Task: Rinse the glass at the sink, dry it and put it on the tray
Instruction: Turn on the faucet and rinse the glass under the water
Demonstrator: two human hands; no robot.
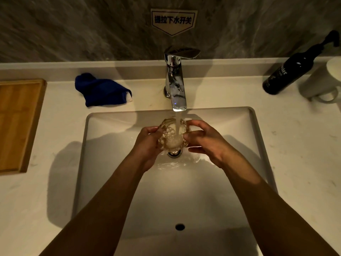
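A clear, faceted glass (170, 134) is held over the white sink (110, 163), right under the chrome faucet (175, 80). Water runs from the spout into the glass and foams inside it. My left hand (147, 145) grips the glass from the left and my right hand (204, 141) holds its right side with thumb and fingers. A blue cloth (101, 91) lies crumpled on the counter left of the faucet. The wooden tray (16, 124) sits at the far left of the counter.
A dark pump bottle (293, 71) and a white mug (321, 82) stand at the back right of the counter. The drain (174, 154) lies below the glass. A marble wall with a sign rises behind the faucet.
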